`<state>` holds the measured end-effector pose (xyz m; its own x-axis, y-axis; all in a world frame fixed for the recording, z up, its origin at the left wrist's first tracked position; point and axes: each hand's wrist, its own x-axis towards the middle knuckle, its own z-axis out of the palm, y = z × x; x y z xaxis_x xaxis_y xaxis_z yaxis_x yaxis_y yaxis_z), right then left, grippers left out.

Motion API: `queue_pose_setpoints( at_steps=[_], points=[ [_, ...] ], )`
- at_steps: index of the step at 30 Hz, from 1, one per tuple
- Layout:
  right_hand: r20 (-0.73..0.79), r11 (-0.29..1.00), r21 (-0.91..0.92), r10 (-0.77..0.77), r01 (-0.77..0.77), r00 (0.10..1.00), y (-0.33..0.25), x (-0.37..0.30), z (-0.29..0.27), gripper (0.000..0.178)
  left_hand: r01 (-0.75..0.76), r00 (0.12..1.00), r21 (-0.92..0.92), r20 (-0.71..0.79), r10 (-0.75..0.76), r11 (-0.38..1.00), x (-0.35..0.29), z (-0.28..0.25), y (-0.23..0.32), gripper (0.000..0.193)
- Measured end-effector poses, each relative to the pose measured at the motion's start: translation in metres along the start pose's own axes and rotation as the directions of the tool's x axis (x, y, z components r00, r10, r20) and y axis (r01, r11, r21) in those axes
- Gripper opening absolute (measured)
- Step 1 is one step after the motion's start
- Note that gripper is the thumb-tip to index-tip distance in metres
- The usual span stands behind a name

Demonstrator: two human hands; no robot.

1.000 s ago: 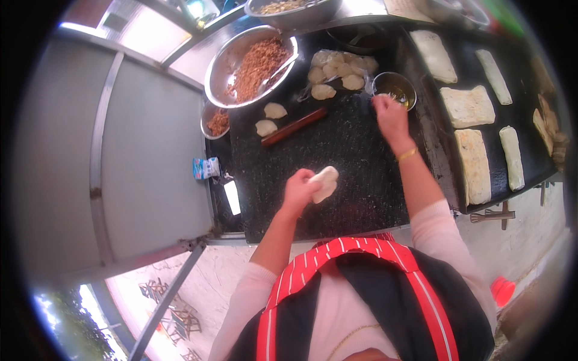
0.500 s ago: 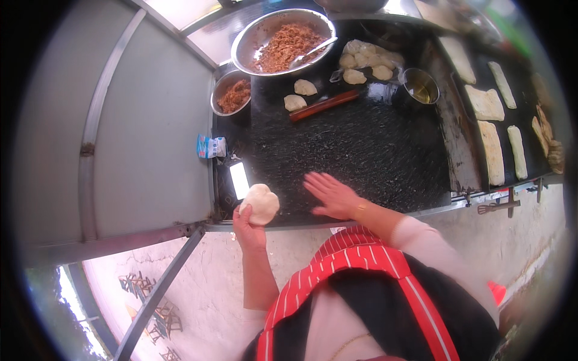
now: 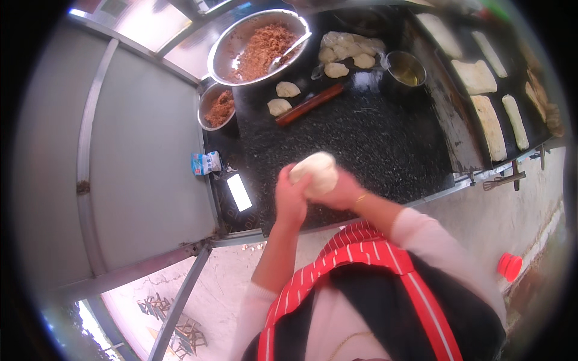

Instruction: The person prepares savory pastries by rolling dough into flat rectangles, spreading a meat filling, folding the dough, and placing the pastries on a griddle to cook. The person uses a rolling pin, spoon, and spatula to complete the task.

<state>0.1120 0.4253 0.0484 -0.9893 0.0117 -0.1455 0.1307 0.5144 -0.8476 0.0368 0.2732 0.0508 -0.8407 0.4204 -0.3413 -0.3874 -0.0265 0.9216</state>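
A pale round lump of dough (image 3: 313, 171) is held between both hands above the front of the black stone counter (image 3: 373, 138). My left hand (image 3: 290, 195) cups it from the left and below. My right hand (image 3: 340, 192) presses on it from the right, a thin bangle showing at the wrist. Both hands meet just in front of my red striped apron.
A wooden rolling pin (image 3: 309, 104) and several dough balls (image 3: 346, 57) lie at the back. Two steel bowls of brown filling (image 3: 259, 45) (image 3: 218, 108), a small pot (image 3: 406, 69), a phone (image 3: 239, 192), a griddle with flatbreads (image 3: 490, 123), and a red cup (image 3: 509, 265) on the ground.
My right hand has come back from the counter top to join the left on the dough. The dough has moved right, to the middle in front of me.
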Motion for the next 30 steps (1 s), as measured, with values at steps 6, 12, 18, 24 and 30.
queue_pose_setpoints(
  at_steps=[6,12,18,24,30],
  points=[
    [-0.468,0.871,-0.462,-0.078,-0.168,0.880,0.129,-0.027,-0.054,0.075,-0.216,0.936,0.761,-0.018,0.352,0.612,0.056,0.043,-0.022,0.051],
    [-0.133,0.823,-0.525,-0.330,0.216,0.935,0.081,0.010,-0.010,0.082,-0.603,0.792,0.796,0.590,0.157,0.049,0.068,0.082,-0.038,0.064],
    [-0.094,0.894,-0.382,-0.289,0.233,0.953,0.111,0.016,-0.006,0.082,-0.631,0.775,0.767,0.615,0.149,0.119,0.062,0.069,-0.058,0.083],
    [0.056,0.818,-0.536,-0.210,0.207,0.976,0.108,-0.012,-0.029,0.077,-0.659,0.751,0.751,0.654,0.095,0.043,0.050,0.052,-0.068,0.089],
    [0.110,0.759,-0.618,-0.175,0.205,0.978,0.105,-0.024,-0.039,0.074,-0.626,0.777,0.778,0.628,0.032,-0.050,0.040,0.054,-0.065,0.089]
  ],
)
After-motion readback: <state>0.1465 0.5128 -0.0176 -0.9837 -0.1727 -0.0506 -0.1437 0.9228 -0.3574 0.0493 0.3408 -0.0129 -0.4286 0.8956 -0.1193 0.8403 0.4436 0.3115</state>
